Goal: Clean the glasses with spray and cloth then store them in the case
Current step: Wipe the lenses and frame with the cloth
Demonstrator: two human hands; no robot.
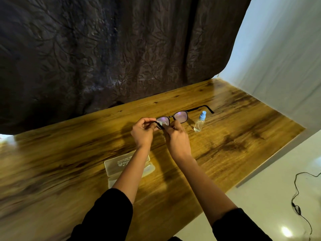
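Observation:
Black-framed glasses (181,116) are held above the wooden table (243,136), their arms unfolded and pointing away. My left hand (142,133) grips the frame's left end. My right hand (175,136) pinches a small pale cloth (163,124) against the left lens. A clear spray bottle (199,122) with a light blue cap stands upright just right of the glasses. The open pale case (119,166) lies on the table nearer to me, partly hidden under my left forearm.
A dark patterned curtain (104,58) hangs behind the table's far edge. A white wall (286,58) bounds the right side. On the light floor to the right lies a thin black cable (297,206).

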